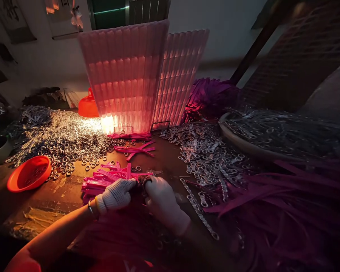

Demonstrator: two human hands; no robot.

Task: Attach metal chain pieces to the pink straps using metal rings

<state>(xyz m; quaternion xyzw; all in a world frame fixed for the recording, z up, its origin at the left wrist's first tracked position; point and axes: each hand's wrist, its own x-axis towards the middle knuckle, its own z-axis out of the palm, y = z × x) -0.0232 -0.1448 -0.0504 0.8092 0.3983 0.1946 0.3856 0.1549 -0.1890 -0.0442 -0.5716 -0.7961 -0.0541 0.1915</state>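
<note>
My left hand [117, 194], in a white dotted glove, is closed at the table's front beside a pile of pink straps [102, 180]. My right hand [162, 200], in a pale glove with dark wrapping at the fingertips, is closed too and meets the left fingertips. Whatever sits between the two hands is dark and too small to make out. A couple of metal rings [136, 168] lie just beyond the fingers. To the right of my right hand stretches a metal chain strip [200, 211] with a loop at its end.
A heap of metal rings [70, 145] glows under a red lamp [88, 105]. At left is an orange-red bowl [15, 181]. Ribbed translucent panels [124, 75] stand at the back. Chain pieces [204, 147], a wide basin [238, 140] and purple straps [260, 192] fill the right.
</note>
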